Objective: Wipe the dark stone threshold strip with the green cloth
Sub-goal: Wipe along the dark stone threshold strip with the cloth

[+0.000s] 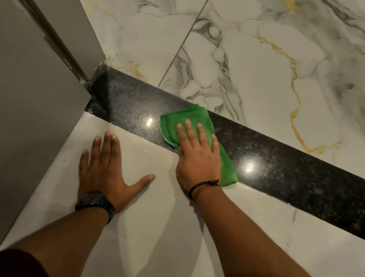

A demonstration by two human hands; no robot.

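Head view, right hand [198,157] flat on green cloth [188,118] — dark stone threshold strip [289,174], left hand [104,169] splayed on pale tile [162,241]

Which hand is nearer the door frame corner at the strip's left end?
Left. The left hand lies flat on the pale floor tile, short of the door frame corner. The right hand presses the green cloth farther along the threshold strip.

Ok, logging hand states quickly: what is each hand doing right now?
Left hand: open, flat on the pale floor tile, holding nothing.
Right hand: open, pressing the green cloth onto the dark stone threshold strip.
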